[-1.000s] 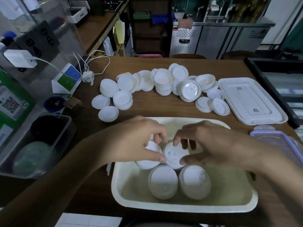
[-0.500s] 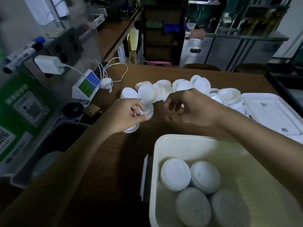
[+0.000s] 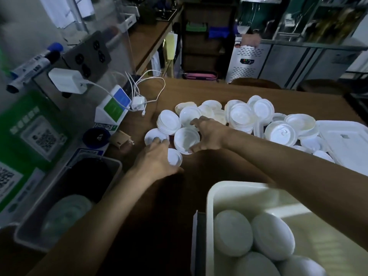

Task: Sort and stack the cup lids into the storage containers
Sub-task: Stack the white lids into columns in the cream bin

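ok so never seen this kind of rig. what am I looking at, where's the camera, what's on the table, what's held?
There is no machine: these are a person's two bare hands. Every picture comes from one wide-angle camera worn on the head, looking forward and down. On the brown wooden table lies a heap of round white plastic cup lids. Bottom right is a cream rectangular plastic tub with stacks of lids already inside. The right hand curls around a stack of upturned white lids. The left hand seems to grip a smaller white lid beside it. Far right lies a flat white rectangular container lid.
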